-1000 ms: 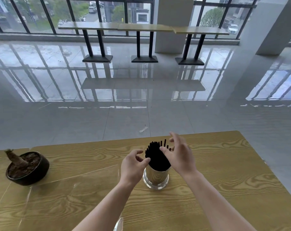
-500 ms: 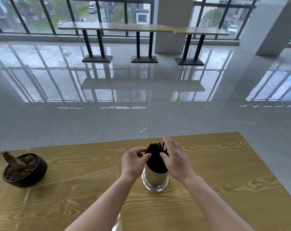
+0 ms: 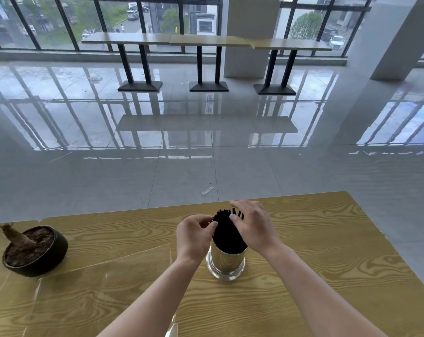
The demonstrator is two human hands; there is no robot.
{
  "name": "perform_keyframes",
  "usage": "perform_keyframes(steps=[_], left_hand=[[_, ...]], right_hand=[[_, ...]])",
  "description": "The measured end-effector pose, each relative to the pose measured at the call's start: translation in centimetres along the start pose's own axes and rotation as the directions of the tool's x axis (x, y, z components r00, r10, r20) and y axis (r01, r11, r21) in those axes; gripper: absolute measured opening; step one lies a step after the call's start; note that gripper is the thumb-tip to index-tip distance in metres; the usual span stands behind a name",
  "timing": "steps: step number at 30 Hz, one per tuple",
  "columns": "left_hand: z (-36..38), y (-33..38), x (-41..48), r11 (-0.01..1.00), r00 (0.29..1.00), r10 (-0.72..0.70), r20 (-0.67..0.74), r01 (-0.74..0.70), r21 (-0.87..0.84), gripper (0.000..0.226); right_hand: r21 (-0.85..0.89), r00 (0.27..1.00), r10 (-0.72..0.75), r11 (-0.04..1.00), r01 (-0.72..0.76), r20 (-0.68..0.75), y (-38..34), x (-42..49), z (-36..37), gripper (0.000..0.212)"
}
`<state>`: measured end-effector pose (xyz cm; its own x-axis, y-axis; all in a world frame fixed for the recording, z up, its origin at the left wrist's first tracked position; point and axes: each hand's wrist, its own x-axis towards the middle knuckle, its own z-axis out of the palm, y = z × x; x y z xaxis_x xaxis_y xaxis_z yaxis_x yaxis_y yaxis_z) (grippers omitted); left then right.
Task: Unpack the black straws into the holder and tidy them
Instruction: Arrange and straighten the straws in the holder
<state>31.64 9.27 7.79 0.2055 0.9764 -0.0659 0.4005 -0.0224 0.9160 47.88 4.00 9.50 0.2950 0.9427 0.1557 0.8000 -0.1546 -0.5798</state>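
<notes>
A shiny metal holder (image 3: 225, 265) stands upright on the wooden table (image 3: 327, 251), packed with a bundle of black straws (image 3: 226, 233) that sticks out above its rim. My left hand (image 3: 194, 235) presses its curled fingers against the left side of the bundle. My right hand (image 3: 253, 224) lies against the right side and top of the straws, fingers spread over their tips. Both hands cup the bundle between them.
A dark bowl-shaped pot (image 3: 34, 250) with soil and a dry stump sits at the table's left. A clear plastic sheet (image 3: 104, 266) lies flat on the table left of the holder. Beyond the far table edge is glossy tiled floor.
Both hands have closed in on the straws; my right hand has dropped from above the bundle onto its tips and side. The straws stand more gathered than before.
</notes>
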Motion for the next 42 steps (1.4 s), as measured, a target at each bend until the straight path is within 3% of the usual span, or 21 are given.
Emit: perform_keyframes(steps=[17,25,30,42], left_hand=[[-0.3,0.5,0.2,0.999,0.999,-0.046,0.020,0.046,-0.001,0.007],[0.2,1.2,0.7,0.994,0.997,-0.073,0.027,0.071,0.088,0.004],[0.2,1.4,0.7,0.993,0.996,-0.071,0.057,0.065,0.099,0.014],[-2.5,2.8,-0.2,0.997,0.997,0.071,-0.018,-0.070,0.015,0.020]], right_hand=[[-0.127,0.957,-0.079,0.985,0.119,0.279,-1.1,2.6,0.4,0.044],[-0.103,0.963,-0.073,0.989,0.103,0.260,-0.5,2.2,0.4,0.041],[-0.090,0.964,-0.076,0.991,0.102,0.253,-0.7,2.3,0.6,0.037],[-0.042,0.968,-0.073,0.995,0.085,0.242,-1.2,2.4,0.2,0.050]])
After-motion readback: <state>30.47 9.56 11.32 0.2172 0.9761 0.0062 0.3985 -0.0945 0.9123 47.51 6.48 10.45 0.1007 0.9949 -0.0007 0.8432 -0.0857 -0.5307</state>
